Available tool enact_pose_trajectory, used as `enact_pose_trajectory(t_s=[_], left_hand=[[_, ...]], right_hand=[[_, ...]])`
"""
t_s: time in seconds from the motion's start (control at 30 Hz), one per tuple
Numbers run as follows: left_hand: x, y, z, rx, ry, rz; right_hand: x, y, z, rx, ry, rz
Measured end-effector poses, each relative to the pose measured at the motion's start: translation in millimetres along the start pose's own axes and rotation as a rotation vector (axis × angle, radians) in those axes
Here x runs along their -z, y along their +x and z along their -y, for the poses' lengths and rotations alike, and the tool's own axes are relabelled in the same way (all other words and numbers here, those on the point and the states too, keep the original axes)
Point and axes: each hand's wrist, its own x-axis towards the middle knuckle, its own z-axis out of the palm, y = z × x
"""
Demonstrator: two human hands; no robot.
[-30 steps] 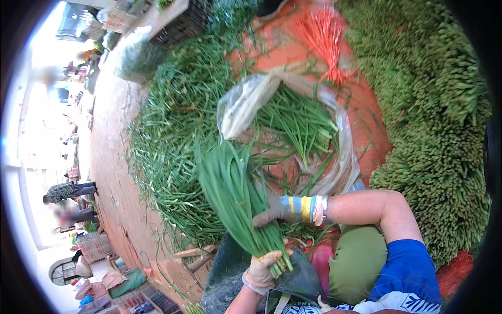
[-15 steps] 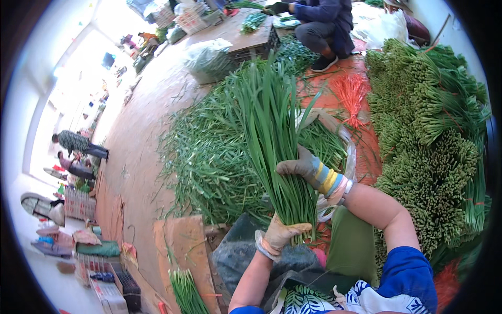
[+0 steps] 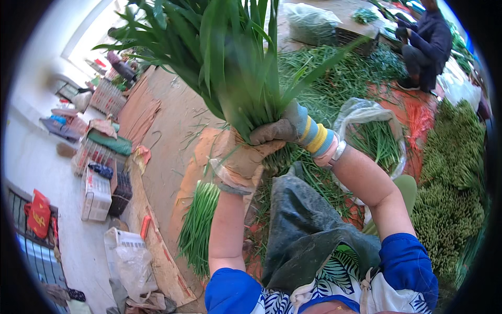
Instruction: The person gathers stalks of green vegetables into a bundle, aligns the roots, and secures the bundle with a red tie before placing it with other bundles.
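Both my hands wear work gloves and are closed round the lower end of a big bunch of garlic chives [image 3: 225, 73]. Its long flat leaves fan upward and to the left, close to the camera. My left hand [image 3: 241, 158], in a tan glove, wraps the base of the stems. Directly above and touching it, my right hand [image 3: 285, 127], in a grey glove with a striped cuff, grips the stalks; the fingers' far side is hidden. Below my left hand, a tied bunch of chives [image 3: 200, 225] lies on a board [image 3: 201, 152].
A heap of loose leaves [image 3: 319, 70] spreads ahead. An open plastic sack [image 3: 366, 112] of greens stands right of my arms, near tall stacks of bundled stalks [image 3: 452, 172]. A person [image 3: 426, 49] crouches at the far right. Crates [image 3: 97, 196] stand left.
My hands have lifted the bunch up and to the left, closer to the camera. They have come together at its base. The view has turned left.
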Motion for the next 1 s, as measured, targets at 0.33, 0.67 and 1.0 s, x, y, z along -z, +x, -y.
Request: enact_pose_trajectory(t_s=[0.33, 0.67, 1.0], left_hand=[[124, -51, 10, 0.129, -0.367, -0.194], [126, -57, -3, 0.090, 0.157, -0.199], [47, 20, -18, -0.186, 0.190, -0.735]], right_hand=[[-87, 19, -158, -0.292, -0.227, 0.333], [-115, 35, -186, -0.583, -0.598, 0.292], [-88, 4, -188, -0.104, -0.788, -0.070]])
